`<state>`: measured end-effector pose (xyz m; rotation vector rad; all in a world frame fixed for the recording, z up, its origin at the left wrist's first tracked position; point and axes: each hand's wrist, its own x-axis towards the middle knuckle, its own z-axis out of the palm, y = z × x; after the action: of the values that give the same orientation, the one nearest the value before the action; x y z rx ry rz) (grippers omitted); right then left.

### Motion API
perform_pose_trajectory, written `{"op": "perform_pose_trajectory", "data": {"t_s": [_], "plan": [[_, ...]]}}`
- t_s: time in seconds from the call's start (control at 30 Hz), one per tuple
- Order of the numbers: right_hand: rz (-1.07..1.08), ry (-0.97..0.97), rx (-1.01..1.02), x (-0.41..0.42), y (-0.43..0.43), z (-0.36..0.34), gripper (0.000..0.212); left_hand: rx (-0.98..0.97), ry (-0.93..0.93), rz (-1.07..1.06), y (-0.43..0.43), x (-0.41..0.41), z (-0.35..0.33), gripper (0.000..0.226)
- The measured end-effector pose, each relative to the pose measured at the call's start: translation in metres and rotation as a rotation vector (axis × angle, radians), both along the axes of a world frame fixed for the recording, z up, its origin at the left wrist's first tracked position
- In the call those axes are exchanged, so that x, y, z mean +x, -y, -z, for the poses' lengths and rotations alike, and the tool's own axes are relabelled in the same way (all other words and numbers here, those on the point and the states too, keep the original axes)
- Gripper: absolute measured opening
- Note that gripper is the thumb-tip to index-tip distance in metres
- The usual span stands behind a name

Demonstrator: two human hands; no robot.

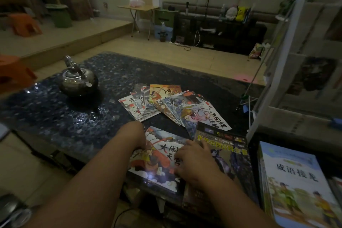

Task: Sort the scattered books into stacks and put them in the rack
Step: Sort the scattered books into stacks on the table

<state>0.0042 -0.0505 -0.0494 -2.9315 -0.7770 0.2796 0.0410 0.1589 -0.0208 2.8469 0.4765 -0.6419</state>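
Note:
A thin picture book with a red figure on its cover (pixel 159 159) lies at the near edge of the dark table (pixel 55 116). My left hand (pixel 137 137) holds its left edge, the fingers hidden under my wrist. My right hand (pixel 192 163) grips its right edge with curled fingers. Beside it on the right lies a dark encyclopedia book (pixel 227 146). Several thin picture books (pixel 166 105) are fanned out behind. A stack of blue-covered books (pixel 294 181) sits at the lower right. The white rack (pixel 288 61) stands on the right.
A metal kettle (pixel 77 79) stands on the table's left part. An orange stool (pixel 13 74) is at the far left. Behind the table are a folding table (pixel 138 8) and a dark cabinet (pixel 218 29) on the tiled floor.

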Motion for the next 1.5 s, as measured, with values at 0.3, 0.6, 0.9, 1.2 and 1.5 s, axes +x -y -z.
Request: {"op": "perform_pose_trajectory", "data": {"t_s": [0.3,0.6,0.9,1.2,1.5], "plan": [[0.013,0.025,0.099,-0.002,0.002,-0.007,0.036,0.021,0.034,-0.066,0.001,0.004,0.002,0.025],[0.267,0.064,0.335,0.027,0.041,-0.029,0.025,-0.268,0.415,-0.011,0.044,0.036,0.005,0.028],[0.410,-0.005,0.466,0.056,0.065,-0.031,0.030,-0.197,0.513,0.144,0.103,0.088,0.021,0.037],[0.449,-0.012,0.516,0.071,0.074,-0.019,0.041,0.055,0.339,0.209,0.116,0.127,0.032,0.058],[0.443,-0.017,0.522,0.065,0.075,-0.022,0.040,0.032,0.399,0.029,0.107,0.126,0.023,0.048]]}}
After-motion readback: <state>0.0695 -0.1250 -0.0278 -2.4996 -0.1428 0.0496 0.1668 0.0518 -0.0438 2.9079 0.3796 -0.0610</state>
